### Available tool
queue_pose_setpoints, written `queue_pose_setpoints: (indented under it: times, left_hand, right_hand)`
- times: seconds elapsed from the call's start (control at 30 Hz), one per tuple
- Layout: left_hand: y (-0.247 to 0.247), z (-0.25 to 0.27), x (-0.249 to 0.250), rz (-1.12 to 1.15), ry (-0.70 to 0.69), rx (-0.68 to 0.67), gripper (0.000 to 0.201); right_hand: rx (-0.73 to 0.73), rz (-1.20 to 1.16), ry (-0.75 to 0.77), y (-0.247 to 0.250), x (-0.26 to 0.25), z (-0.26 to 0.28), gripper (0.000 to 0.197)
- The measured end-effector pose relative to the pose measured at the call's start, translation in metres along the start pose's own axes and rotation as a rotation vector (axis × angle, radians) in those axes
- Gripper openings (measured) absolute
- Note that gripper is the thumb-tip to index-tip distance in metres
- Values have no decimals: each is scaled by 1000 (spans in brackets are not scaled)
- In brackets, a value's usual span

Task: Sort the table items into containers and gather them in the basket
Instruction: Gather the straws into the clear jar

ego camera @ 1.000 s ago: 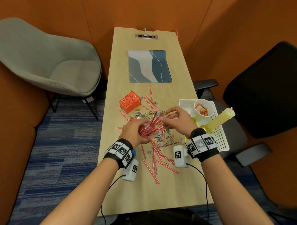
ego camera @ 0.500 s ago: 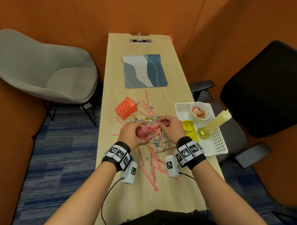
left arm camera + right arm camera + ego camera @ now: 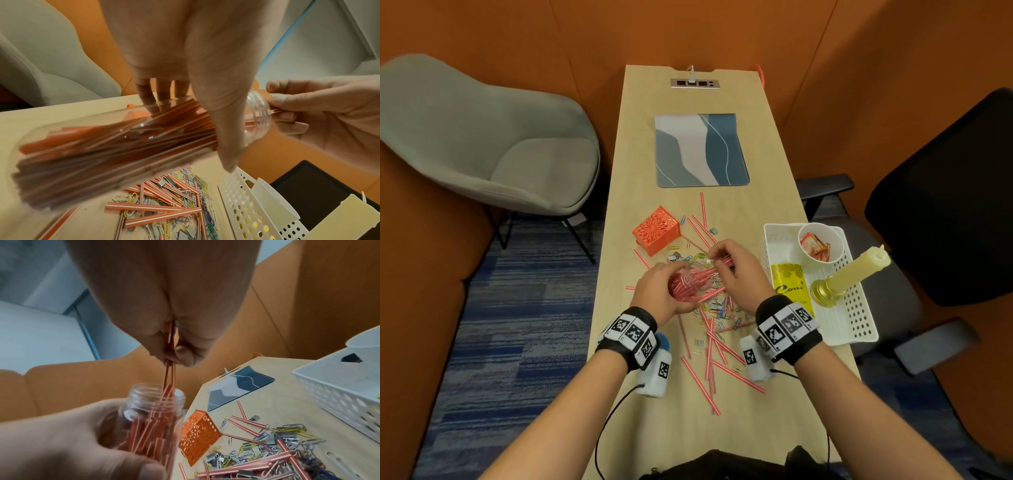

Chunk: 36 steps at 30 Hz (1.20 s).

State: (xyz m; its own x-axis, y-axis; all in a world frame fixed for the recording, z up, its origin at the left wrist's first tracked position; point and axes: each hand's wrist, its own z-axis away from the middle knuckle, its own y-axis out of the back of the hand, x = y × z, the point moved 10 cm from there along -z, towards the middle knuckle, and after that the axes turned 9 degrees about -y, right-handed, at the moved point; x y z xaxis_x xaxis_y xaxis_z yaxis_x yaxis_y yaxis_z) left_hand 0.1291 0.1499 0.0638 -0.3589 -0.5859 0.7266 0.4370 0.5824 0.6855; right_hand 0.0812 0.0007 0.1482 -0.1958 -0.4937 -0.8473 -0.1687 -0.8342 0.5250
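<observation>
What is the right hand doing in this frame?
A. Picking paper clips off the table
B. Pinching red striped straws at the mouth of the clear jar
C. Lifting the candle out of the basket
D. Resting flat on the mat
B: in the right wrist view the right hand pinches straws entering the clear jar, which the left hand holds.

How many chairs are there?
2. A grey chair stands left of the table, and a black chair stands right of it, behind the basket. More could be out of view.
</observation>
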Motion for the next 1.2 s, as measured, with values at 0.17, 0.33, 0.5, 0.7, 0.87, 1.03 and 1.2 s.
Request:
queue_pose_setpoints:
  times: [0.17,0.33,0.5,0.7,0.87,1.03,1.2]
  left_hand:
    - [1,2,-2,24,4,9,93]
    - [4,7,-5,77,10,47,93]
    - [6,10,8,42,-48,27,88]
    - [11,20,10,144,-37,93,90]
    - [20,27,16,146,-67,113,89]
    - [20,36,22,147,-81,120,88]
    - [19,49,14,210,-47,145,89]
  right_hand:
    - [-99,23,11,-23,2,6,16]
    - [-196,-93,-101,-22,10,2,16]
    - [-341,87,-139,-43,13,12,15]
    - [-11,-91,-112,-10,-5,17,12]
    - [137,-212,-154,9,-3,33,12]
    - [41,16,3,-16,-22,49,12]
    - [227,-221,-29,3,2,55,16]
